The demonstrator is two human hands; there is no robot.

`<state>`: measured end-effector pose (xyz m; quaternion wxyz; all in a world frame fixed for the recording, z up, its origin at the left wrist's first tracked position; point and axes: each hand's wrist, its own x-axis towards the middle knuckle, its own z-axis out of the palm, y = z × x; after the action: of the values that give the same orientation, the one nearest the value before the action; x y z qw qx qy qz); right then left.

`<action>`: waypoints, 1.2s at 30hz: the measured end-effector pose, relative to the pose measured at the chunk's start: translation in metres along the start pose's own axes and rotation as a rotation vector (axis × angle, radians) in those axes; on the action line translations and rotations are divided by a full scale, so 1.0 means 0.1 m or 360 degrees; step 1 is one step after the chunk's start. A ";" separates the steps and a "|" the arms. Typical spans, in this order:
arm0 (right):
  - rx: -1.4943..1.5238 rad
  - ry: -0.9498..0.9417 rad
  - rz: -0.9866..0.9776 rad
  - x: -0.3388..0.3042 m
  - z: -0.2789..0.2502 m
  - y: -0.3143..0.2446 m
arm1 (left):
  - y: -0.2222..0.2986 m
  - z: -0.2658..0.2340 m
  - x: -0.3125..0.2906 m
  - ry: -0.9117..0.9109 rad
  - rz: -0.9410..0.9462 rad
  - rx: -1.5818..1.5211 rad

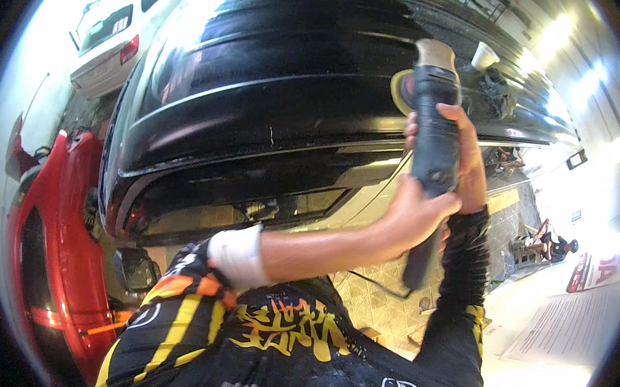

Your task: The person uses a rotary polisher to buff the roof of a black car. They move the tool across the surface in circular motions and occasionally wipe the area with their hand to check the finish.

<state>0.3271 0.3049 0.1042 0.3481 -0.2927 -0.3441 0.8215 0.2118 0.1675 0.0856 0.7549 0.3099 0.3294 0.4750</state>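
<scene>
Both my hands are wrapped round a black power polisher point(435, 147) with a silvery metal head. My left hand point(410, 216) grips the rear part of its body, while my right hand point(471, 163) holds it farther forward, from the right side. A round yellowish pad point(402, 92) shows at the left of the tool's head, over the glossy black car roof point(260, 79). Whether the whole pad face touches the paint I cannot tell. From the tool's lower end a dark cord point(379, 287) runs off to the left.
A white cup point(484, 57) and a crumpled dark cloth point(499, 95) rest on the car farther right. Red car body parts point(62, 243) stand at left, with a white vehicle point(110, 53) behind. Another person point(554, 247) sits in the right background. A printed sheet point(566, 322) is lower right.
</scene>
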 end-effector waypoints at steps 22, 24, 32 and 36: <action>-0.0589 -0.0863 0.0679 1.19 2.87 1.81 | 0.52 -1.42 -2.16 0.0904 0.0662 -0.0368; -0.0548 -0.1082 0.0812 1.44 3.24 2.15 | 0.63 -1.69 -2.45 0.1103 0.0666 -0.0375; -0.0229 -0.1129 0.0964 1.50 3.97 2.92 | 0.76 -2.26 -2.93 0.1399 0.0723 -0.0413; -0.0159 -0.1084 0.0958 1.48 3.54 2.52 | 0.82 -1.82 -2.71 0.1290 0.0583 -0.0352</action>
<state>-0.1082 0.1595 0.0843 -0.0536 -0.1092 -0.3777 0.9179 -0.0644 -0.0247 0.0975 0.4971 0.0697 0.4852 0.7159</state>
